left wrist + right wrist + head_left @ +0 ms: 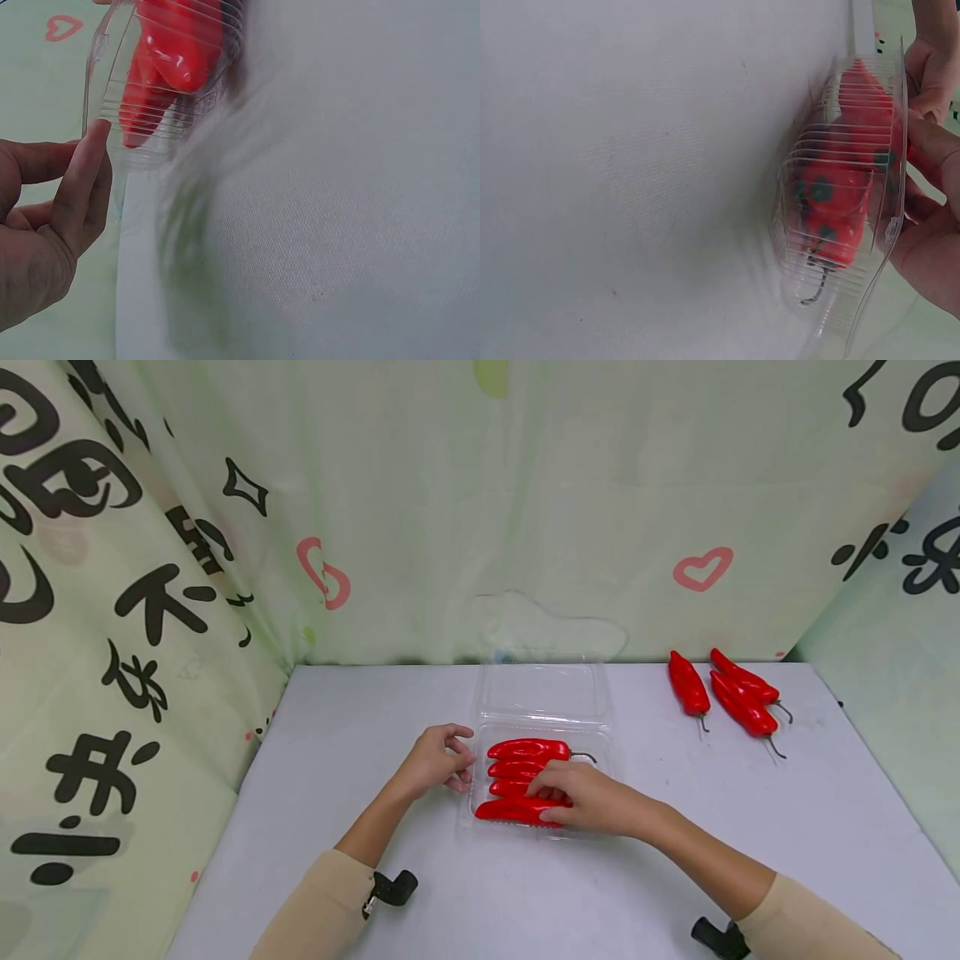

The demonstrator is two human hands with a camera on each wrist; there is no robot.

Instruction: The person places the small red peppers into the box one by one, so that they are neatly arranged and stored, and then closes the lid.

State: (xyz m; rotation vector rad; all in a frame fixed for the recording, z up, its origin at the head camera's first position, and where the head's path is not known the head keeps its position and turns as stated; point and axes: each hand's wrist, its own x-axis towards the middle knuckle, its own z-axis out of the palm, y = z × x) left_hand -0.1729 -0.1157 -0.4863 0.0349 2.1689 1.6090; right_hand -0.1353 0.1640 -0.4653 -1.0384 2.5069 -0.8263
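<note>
A clear plastic clamshell box (617,752) stands on the table, its lid (543,692) folded back. Several red chili peppers (525,749) lie side by side in it, tips to the left. My right hand (600,797) reaches in from the right, thumb and fingers around the stem end of the nearest chili pepper (510,811), which they partly cover. At the box's left side is my left hand (437,760), fingers loosely bent, holding nothing. The left wrist view shows its fingertips (97,131) right at the box rim.
Toward the back right of the white table (360,718), three more red chili peppers (687,685) lie loose, two of them side by side. A pale printed curtain (420,527) hangs behind the table's back edge and along both sides.
</note>
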